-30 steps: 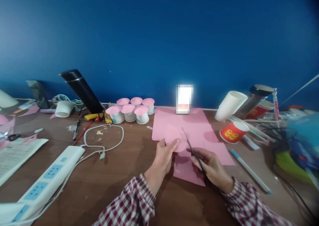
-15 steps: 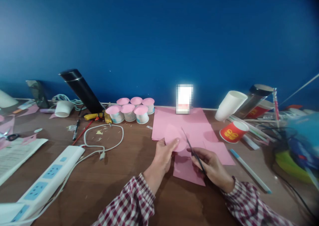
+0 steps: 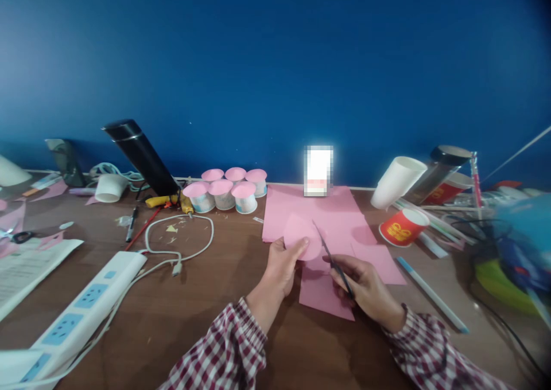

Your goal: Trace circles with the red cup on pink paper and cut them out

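Note:
A round pink paper disc [image 3: 306,229] is pinched in my left hand [image 3: 284,266], thumb on top. My right hand [image 3: 364,284] holds black-handled scissors [image 3: 340,272], their blades pointing up and away beside the disc's right edge. I cannot tell whether the blades touch the paper. Beneath both hands lie pink sheets [image 3: 275,206], with smaller pink pieces [image 3: 321,304] overlapping toward me and to the right. Several small cups topped with pink discs [image 3: 244,191] stand left of the sheets, by the wall.
A red paper cup [image 3: 403,228] and a blue-capped pen [image 3: 433,294] lie to the right. On the left are a white power strip [image 3: 77,315], a looped cable [image 3: 148,235] and a tilted black flask [image 3: 144,158]. Another pair of scissors [image 3: 21,237] rests at the far left.
The disc in my left hand has turned slightly and shows a rounder outline. Both hands stay in nearly the same place.

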Demonstrator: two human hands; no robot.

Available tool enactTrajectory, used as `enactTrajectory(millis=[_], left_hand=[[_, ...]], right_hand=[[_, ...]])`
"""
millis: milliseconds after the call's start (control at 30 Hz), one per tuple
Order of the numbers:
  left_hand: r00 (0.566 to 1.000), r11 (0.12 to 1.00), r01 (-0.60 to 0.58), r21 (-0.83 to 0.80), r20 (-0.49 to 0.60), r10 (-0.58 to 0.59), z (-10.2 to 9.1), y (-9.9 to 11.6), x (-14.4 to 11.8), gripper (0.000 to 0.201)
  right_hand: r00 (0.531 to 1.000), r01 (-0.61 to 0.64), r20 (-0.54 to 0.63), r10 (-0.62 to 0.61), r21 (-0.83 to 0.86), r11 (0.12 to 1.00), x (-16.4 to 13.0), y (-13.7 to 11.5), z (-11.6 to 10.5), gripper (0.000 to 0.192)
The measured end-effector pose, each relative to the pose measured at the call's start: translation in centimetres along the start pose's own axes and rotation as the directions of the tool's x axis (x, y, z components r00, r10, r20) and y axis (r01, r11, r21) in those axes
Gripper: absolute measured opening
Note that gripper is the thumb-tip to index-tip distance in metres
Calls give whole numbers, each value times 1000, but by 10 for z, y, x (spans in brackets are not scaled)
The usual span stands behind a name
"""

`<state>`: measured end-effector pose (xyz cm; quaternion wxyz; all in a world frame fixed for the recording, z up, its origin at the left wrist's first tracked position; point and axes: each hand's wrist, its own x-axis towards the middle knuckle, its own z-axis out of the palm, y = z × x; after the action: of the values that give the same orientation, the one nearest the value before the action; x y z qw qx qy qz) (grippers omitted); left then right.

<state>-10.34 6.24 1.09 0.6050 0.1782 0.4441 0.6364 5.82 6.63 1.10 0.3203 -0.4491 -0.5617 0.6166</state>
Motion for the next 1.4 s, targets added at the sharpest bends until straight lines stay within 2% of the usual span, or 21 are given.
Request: enactTrajectory(millis=[200, 467, 633, 700, 800, 967, 1067, 1133, 1200, 1300, 1400], left_hand=[[1000, 1000, -8, -21, 10, 8, -1, -2, 0, 30], [996, 998, -58, -26, 65, 59, -4, -5, 3, 28], [998, 994, 8, -110, 61, -1, -2, 2, 1, 27], [999, 988, 31, -152, 49, -24, -2, 4, 2, 25], [998, 974, 54, -218, 55, -43, -5, 4, 4, 22], [991, 949, 103, -298, 110, -73, -10, 4, 7, 14], [991, 948, 109, -298, 105, -80, -11, 5, 6, 14], [986, 962, 113, -247, 149, -77, -11, 5, 3, 16], [964, 978, 137, -156, 249, -96, -10, 6, -2, 21], [891, 981, 195, -8, 419, -173, -10, 5, -10, 32], [840, 977, 207, 58, 502, -208, -11, 5, -16, 40]], right_hand=[[999, 12, -31, -12, 5, 1000, 2, 2, -1, 44], [974, 140, -198, -109, 151, 979, 8, 6, -4, 45], [953, 220, -240, -186, 121, 968, 11, 10, -7, 46], [942, 236, -268, -202, 102, 967, 13, 14, -8, 40], [920, 260, -311, -239, 28, 965, 15, 17, -10, 32], [879, 285, -293, -376, -311, 907, 13, 13, -16, 25], [877, 270, -285, -387, -373, 888, 10, 8, -16, 24], [884, 285, -277, -378, -322, 903, 7, 5, -12, 25], [910, 301, -233, -342, -195, 933, 5, 2, -6, 28], [968, 238, -89, -234, 40, 970, -1, -1, 5, 35], [990, 136, 29, -141, 151, 979, -5, -2, 14, 40]])
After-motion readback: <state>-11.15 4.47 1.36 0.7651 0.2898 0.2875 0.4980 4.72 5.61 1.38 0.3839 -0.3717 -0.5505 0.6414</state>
